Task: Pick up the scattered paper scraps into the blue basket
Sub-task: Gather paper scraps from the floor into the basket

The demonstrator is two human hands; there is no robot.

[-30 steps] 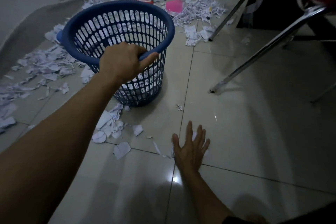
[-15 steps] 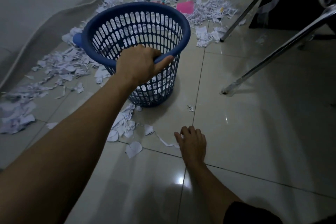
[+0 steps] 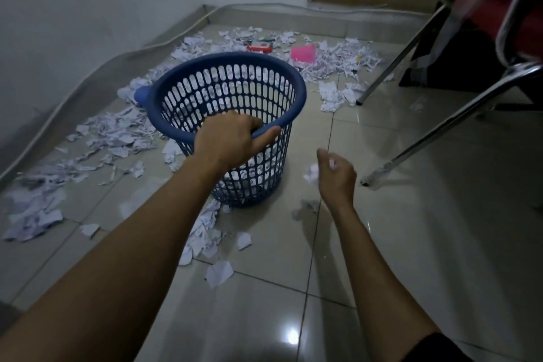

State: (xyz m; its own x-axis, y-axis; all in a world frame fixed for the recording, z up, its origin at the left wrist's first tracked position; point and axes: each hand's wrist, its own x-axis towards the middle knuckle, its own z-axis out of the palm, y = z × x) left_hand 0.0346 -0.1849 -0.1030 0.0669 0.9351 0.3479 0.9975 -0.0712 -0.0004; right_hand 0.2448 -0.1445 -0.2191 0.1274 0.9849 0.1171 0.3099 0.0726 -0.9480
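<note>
We are observing loose paper scraps [image 3: 219, 273] lying on the floor tiles [image 3: 411, 244] nearest us. Our right hand [image 3: 336, 175] is curling around a white scrap [image 3: 312, 174], raised beside the blue basket [image 3: 226, 126]. Our left hand [image 3: 232, 138] is gripping the basket's near rim. Beyond, more scraps are lying around chair legs [image 3: 393, 67].

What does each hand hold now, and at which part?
The left hand grips the blue basket at its near rim. The right hand holds white paper scraps in its curled fingers.
</note>
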